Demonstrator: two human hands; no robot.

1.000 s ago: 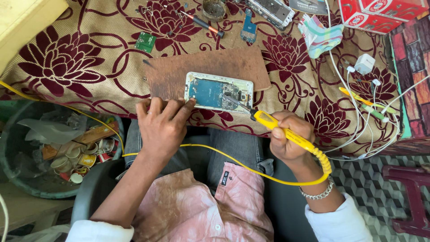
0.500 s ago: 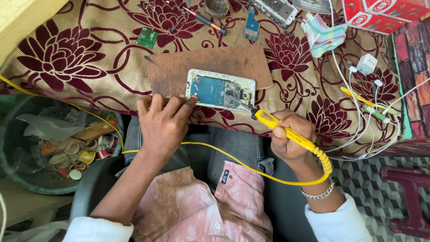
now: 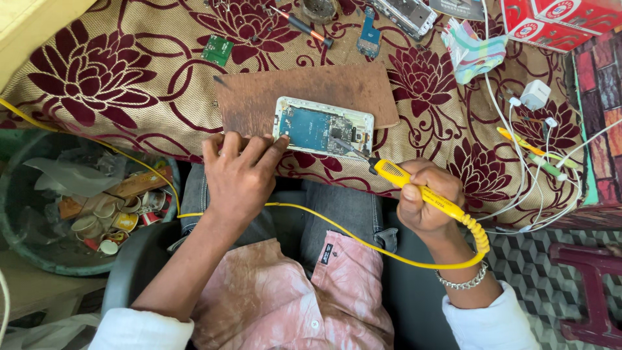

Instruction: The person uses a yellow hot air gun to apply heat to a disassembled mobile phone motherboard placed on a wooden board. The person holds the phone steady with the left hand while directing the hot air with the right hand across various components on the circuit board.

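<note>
The flowered bench [image 3: 97, 71] fills the upper frame, a brown board [image 3: 304, 97] at its centre. On it lies the opened phone [image 3: 322, 126] (circuitry exposed). The left hand [image 3: 240, 172] rests with fingers spread, touching its near edge. The right hand [image 3: 427, 201] is clenched around a yellow soldering iron [image 3: 421, 191], tip on the phone.

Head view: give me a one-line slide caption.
Right hand touches a yellow soldering iron to an opened phone's circuit board on a brown board; left hand steadies the phone's edge.

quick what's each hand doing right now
Left hand: open, fingers resting on the wooden board beside the opened phone.
Right hand: closed around the yellow soldering iron.
</note>
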